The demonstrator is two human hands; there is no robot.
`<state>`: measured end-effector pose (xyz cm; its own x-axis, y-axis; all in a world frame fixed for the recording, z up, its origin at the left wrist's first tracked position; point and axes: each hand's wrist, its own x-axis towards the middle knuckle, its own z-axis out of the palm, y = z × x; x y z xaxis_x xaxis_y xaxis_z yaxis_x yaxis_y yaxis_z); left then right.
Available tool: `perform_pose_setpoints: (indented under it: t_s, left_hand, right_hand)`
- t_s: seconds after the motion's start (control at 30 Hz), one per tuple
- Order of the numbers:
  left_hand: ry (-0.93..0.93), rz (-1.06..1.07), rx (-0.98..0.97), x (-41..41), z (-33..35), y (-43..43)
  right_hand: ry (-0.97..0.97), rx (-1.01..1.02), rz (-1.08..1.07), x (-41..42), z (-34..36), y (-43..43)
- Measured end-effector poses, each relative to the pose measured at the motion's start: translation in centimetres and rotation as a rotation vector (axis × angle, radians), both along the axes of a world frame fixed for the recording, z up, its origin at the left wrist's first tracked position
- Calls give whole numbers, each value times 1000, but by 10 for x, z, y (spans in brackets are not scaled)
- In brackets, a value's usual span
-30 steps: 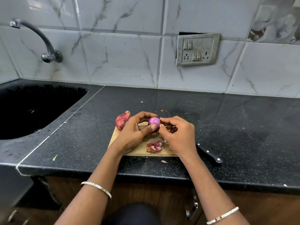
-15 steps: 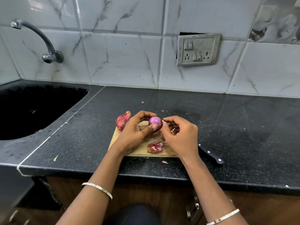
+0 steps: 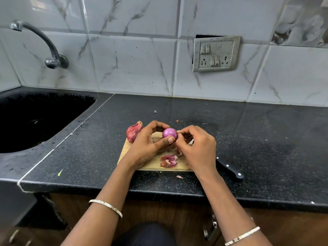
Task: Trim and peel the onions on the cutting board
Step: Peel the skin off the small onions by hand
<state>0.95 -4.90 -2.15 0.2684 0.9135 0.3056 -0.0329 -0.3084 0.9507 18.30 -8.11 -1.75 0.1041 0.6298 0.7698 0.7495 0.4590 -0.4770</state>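
Peeled red onion [image 3: 170, 134] sits raised just above the cutting board [image 3: 154, 163], gripped by the left hand [image 3: 150, 144] between thumb and curled fingers. Immediately right of it, the right hand [image 3: 197, 148] pinches at its side, apparently a last skin flap. An unpeeled onion [image 3: 133, 132] lies just beyond the left hand's knuckles, nearer that hand.
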Motion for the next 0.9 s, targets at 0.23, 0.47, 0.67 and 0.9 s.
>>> perform_pose_setpoints:
  t_s: [0.23, 0.47, 0.67, 0.9]
  left_hand:
    - [2, 10, 17, 0, 2, -3]
    - [25, 11, 26, 1, 3, -3]
    - [26, 18, 34, 2, 3, -3]
    - [25, 25, 44, 1, 3, -3]
  right_hand:
    - [30, -8, 55, -2, 2, -3]
    - [-15, 9, 22, 0, 0, -1]
    - [19, -3, 13, -1, 1, -2]
    - [21, -11, 58, -2, 3, -5]
